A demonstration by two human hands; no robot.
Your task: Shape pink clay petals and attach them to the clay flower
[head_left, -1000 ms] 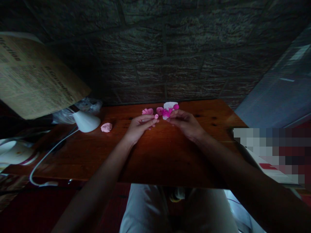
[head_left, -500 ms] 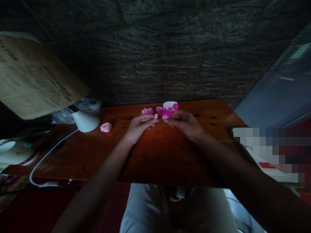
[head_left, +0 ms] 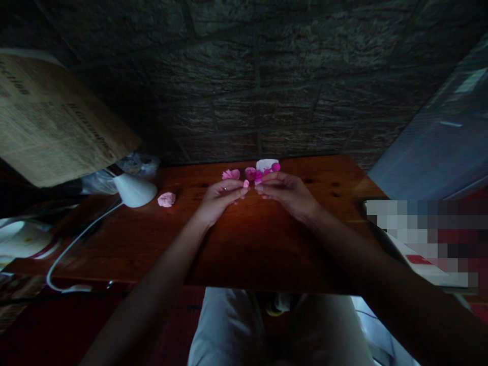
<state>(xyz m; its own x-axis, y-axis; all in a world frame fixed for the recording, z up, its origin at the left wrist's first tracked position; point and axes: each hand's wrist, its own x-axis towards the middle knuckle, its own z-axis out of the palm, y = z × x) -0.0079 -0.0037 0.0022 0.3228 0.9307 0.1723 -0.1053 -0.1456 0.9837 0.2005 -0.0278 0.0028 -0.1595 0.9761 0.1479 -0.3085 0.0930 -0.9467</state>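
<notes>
My left hand (head_left: 221, 198) is closed in a pinch around a small pale pink piece (head_left: 246, 184) that looks like soft clay. Just across from it, my right hand (head_left: 285, 190) has its thumb and fingers drawn together. Its fingertips are beside a small magenta piece (head_left: 258, 176); what they pinch, if anything, is too small to make out. Behind that hand lies a white sheet (head_left: 265, 164) with a round magenta piece (head_left: 276, 166) at its right side. A ruffled pink piece (head_left: 231, 174) and a rounder pink one (head_left: 250, 173) lie beyond my fingers.
On the wooden table (head_left: 244, 244), a crumpled pale pink lump (head_left: 166, 199) lies to the left. Farther left stands a lamp with a white base (head_left: 136, 191), a printed shade (head_left: 57, 117) and a white cord (head_left: 63, 254). A dark stone wall (head_left: 244, 81) rises behind the table.
My right hand's fingertips have come slightly left, closer to my left hand, and cover more of the magenta pieces. The pale pink piece in my left hand has shifted a little.
</notes>
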